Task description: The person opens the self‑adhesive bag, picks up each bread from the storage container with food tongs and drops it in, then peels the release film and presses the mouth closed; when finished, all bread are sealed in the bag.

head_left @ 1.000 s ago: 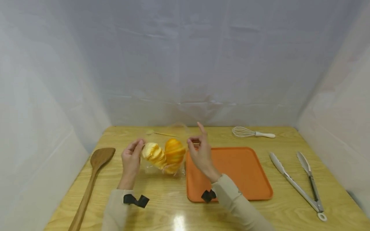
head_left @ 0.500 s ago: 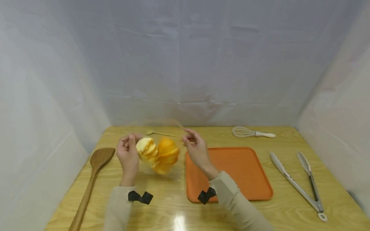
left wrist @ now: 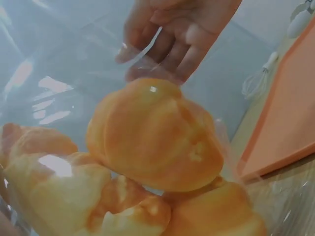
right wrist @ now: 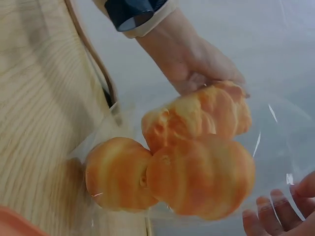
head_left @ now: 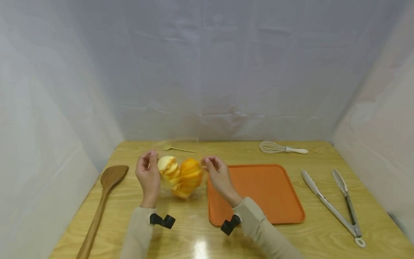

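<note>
Left hand [head_left: 148,176] and right hand [head_left: 220,177] each pinch the bag [left wrist: 51,84]; a level grip on both sides should steady the bread [head_left: 191,174].

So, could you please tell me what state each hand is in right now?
Left hand: closed, pinching one side of the clear bag of bread-like pieces.
Right hand: closed, pinching the bag's opposite side.

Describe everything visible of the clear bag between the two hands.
The bag looks like thin, clear, glossy plastic, streaked with reflections. At least three bread-like rolls, yellow to orange, bunch inside it. The left hand and right hand hold it from either side, left of the orange tray in the head view. Whether its bottom touches the table is unclear.
</note>
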Motion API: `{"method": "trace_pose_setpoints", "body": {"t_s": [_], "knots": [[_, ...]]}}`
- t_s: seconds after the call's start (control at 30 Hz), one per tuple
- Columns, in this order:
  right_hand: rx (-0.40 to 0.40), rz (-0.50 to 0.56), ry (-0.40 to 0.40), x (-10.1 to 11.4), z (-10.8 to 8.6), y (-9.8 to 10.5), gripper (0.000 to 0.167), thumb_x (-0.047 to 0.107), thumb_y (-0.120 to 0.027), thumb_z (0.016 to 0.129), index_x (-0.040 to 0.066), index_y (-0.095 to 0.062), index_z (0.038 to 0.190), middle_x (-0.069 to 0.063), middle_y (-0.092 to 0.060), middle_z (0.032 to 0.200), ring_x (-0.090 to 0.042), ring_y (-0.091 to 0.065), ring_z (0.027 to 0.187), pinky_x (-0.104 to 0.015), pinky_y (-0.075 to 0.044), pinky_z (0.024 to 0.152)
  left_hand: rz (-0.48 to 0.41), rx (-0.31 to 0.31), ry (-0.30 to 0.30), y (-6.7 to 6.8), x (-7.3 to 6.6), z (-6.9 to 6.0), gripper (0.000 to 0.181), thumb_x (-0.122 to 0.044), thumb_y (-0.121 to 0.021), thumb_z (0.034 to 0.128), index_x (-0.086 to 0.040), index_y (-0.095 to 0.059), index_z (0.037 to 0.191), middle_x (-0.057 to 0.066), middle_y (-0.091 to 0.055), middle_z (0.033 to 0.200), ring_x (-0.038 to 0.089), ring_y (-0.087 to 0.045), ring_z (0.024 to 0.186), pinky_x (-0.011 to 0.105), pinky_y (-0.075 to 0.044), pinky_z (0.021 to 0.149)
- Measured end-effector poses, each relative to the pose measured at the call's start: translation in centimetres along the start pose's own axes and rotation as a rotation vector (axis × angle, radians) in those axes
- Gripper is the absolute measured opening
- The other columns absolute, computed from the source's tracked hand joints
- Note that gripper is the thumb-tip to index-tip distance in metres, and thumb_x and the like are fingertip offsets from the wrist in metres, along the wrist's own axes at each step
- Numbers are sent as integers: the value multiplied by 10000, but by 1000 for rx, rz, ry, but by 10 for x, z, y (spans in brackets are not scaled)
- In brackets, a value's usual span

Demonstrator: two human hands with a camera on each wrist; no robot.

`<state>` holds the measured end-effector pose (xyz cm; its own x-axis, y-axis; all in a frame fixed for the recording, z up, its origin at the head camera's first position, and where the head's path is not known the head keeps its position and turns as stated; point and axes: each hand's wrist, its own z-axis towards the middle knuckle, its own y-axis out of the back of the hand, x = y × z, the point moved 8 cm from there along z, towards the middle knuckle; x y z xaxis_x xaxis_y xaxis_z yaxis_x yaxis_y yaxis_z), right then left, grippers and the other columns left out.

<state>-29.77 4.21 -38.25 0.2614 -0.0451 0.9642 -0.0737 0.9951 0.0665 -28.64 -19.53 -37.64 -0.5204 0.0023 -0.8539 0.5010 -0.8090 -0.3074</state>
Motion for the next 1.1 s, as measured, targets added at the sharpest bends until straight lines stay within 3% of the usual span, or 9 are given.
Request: {"method": "trace_pose_setpoints", "body": {"t_s": [0.13, 0.3, 0.37, 0.53, 0.63, 0.67, 0.83, 0.97, 1.1], "knots": [[-57, 99, 16, 7, 2, 6, 252, 87, -457, 1036, -127, -556, 1127, -338, -594, 1145, -446, -597, 1102, -406, -554, 939, -27, -28, -21, 6, -5, 6, 69, -113, -607, 967, -83, -668, 957, -120, -605, 791, 19, -519, 718, 104, -420, 629], [-87, 110, 54, 15, 3, 10, 248, 71, -463, 1029, -140, -556, 1120, -324, -603, 1108, -273, -648, 998, -380, -568, 899, -20, -39, -44, 5, -4, 7, 106, -123, -583, 982, -189, -652, 933, -131, -562, 772, 9, -449, 660, 121, -352, 568], [-72, 84, 34, 12, 3, 9, 249, 84, -472, 1028, -131, -565, 1111, -303, -611, 1109, -159, -635, 955, -383, -566, 896, -18, -8, -27, 1, 1, 5, 152, -89, -574, 981, -201, -659, 922, -149, -559, 763, -7, -433, 647, 114, -345, 562], [-34, 14, -4, 0, 0, 2, 266, 108, -474, 1032, -130, -568, 1106, -301, -606, 1124, -308, -621, 996, -443, -548, 906, -26, 153, 61, -9, 10, -4, 176, -57, -554, 984, -137, -711, 977, -167, -653, 848, -27, -554, 756, 83, -453, 664], [-66, 35, -18, -3, -1, 3, 263, 111, -466, 1035, -120, -564, 1115, -291, -607, 1118, -306, -625, 993, -432, -551, 896, -72, 185, 76, -9, 13, -5, 205, -87, -566, 982, -203, -734, 965, -160, -705, 892, -23, -629, 829, 93, -511, 747], [-80, 53, -21, -4, -1, 4, 257, 106, -462, 1036, -117, -562, 1115, -293, -604, 1114, -262, -630, 978, -420, -555, 890, -86, 174, 70, -7, 17, -3, 221, -96, -576, 979, -250, -732, 946, -162, -715, 885, -27, -640, 832, 97, -520, 762], [-101, 78, -30, -3, -2, 6, 252, 136, -457, 1043, -68, -571, 1137, -209, -619, 1068, -46, -585, 875, -382, -565, 859, -70, 78, 2, -2, 12, 0, 187, -75, -609, 955, -184, -761, 948, -161, -706, 798, -33, -613, 722, 91, -507, 683], [-108, 98, -12, -1, -2, 6, 258, 139, -459, 1043, -74, -567, 1142, -192, -619, 1042, -52, -581, 854, -362, -563, 847, -76, -7, -19, -1, 9, 2, 131, -92, -609, 960, -122, -733, 927, -120, -651, 735, -5, -544, 672, 105, -457, 635], [-191, 135, -8, -3, -1, 13, 249, 128, -456, 1042, -83, -565, 1118, -170, -613, 1004, -129, -600, 868, -277, -562, 812, -116, -82, 34, 0, 13, 1, 137, -102, -585, 977, -140, -670, 877, -87, -621, 755, 20, -520, 675, 122, -447, 633]]}}
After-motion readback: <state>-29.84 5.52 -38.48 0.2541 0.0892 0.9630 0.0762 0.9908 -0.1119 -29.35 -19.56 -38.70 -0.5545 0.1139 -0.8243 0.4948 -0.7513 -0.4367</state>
